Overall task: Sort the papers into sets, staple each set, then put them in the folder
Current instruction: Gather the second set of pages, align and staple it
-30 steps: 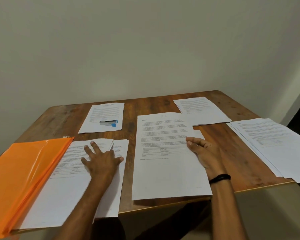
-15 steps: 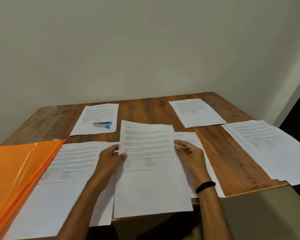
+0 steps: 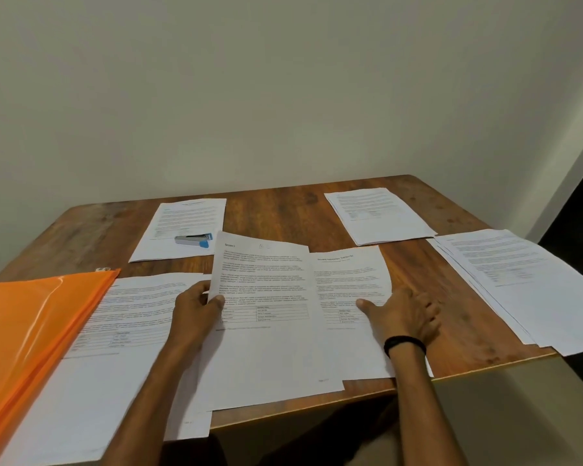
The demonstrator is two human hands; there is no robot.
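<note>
The left hand (image 3: pixel 196 309) pinches the left edge of the top sheet (image 3: pixel 266 331), with the thumb on top. This sheet's left side is lifted a little, and its near end sticks out past the table (image 3: pixel 283 213) edge. The right hand (image 3: pixel 403 314) lies flat with its fingers spread. It presses on the lower sheet (image 3: pixel 349 280), which shows from under the right side of the top sheet. A black band (image 3: pixel 404 344) is on the right wrist.

The orange folder (image 3: pixel 37 331) lies at the near left. Its edge covers part of the left paper (image 3: pixel 125 331) just beside it. At the back left, the stapler (image 3: pixel 194 238) rests on the far paper (image 3: pixel 186 223). At the back right lies the back paper (image 3: pixel 381 213). A fanned pile (image 3: pixel 525 287) lies on the right side and hangs over the table's edge.
</note>
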